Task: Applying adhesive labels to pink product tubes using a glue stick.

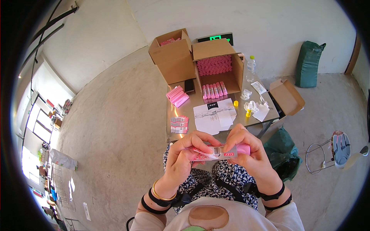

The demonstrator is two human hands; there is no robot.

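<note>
Above my lap, near the table's front edge, I hold a pink tube [243,149] sideways between both hands. A grey and pink printed label [220,153] lies along its side. My left hand [184,153] is closed round the left end, its thumb by the label. My right hand [250,154] pinches the label's right part, fingers and thumb pressed on it; the tube's rounded end shows beside them. Just beyond my left hand lie several similar labels [179,125]. Farther back are plain pink tubes [177,96] in a pile and a row of labelled pink tubes [214,91].
An open cardboard box [237,79] full of pink tubes stands on the metal table [250,122], beside another box [171,63]. Nearby are a flattened white carton [204,117], a yellow glue stick [248,112], crumpled paper [251,106] and a bottle [251,67]. A stool [341,148] stands right.
</note>
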